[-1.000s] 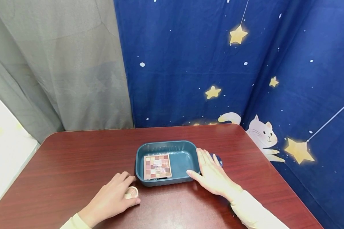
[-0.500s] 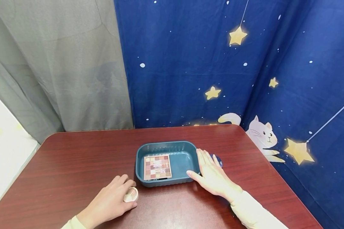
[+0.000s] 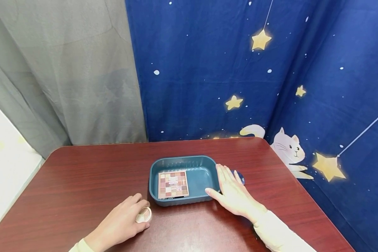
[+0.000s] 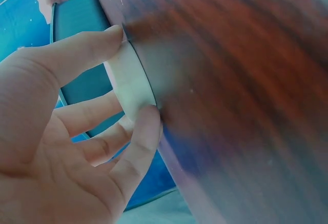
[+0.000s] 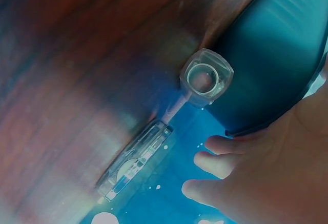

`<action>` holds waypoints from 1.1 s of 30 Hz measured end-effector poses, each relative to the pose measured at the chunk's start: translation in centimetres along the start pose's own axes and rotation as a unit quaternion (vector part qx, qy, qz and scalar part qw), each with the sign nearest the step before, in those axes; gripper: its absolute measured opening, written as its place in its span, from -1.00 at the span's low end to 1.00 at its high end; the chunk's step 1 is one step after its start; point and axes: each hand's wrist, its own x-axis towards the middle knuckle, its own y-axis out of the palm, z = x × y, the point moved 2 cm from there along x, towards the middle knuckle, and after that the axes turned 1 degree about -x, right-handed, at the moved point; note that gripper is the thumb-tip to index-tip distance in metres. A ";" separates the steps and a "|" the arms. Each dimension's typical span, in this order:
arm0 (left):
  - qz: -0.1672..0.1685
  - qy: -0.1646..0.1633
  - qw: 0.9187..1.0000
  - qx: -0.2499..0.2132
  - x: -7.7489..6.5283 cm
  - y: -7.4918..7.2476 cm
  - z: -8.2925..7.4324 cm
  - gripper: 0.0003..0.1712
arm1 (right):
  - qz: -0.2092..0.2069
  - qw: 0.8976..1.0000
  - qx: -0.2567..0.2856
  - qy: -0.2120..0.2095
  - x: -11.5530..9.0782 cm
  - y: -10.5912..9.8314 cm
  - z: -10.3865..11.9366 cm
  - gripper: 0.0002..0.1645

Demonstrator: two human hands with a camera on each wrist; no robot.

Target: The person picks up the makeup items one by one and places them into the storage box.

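My left hand (image 3: pixel 121 219) pinches a small round compact (image 3: pixel 144 214) with a cream rim and a pan split into three pale shades. In the left wrist view the thumb and a finger are at opposite edges of the compact (image 4: pixel 132 78), which stands low over the tabletop. To its upper right is a teal rectangular basin (image 3: pixel 204 183). A square eyeshadow palette (image 3: pixel 173 183) in pinks and browns lies in its left half. My right hand (image 3: pixel 236 196) rests along the basin's right rim, fingers straight, thumb over the front corner.
Beyond my right hand a dark blue round thing (image 3: pixel 242 177) peeks out. The right wrist view shows a clear, squarish container (image 5: pixel 205 78) and a flat transparent case (image 5: pixel 134 160) beside the basin. All stand on a reddish-brown table (image 3: pixel 97 175) with curtains (image 3: pixel 204 70) behind.
My left thumb and fingers have drawn in around the round compact, leaving more of its face in sight. The right hand, basin and palette have stayed put.
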 end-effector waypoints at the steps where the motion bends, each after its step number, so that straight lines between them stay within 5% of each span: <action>1: -0.001 0.000 1.000 -0.001 0.0 0.0 0.0 -0.59 | 0.000 1.000 0.001 0.000 0.0 0.0 0.0 0.25; 33: 0.025 -0.021 0.999 0.009 0.6 -0.5 -0.1 -0.55 | 0.004 1.000 0.009 0.000 0.0 -0.2 0.1 0.27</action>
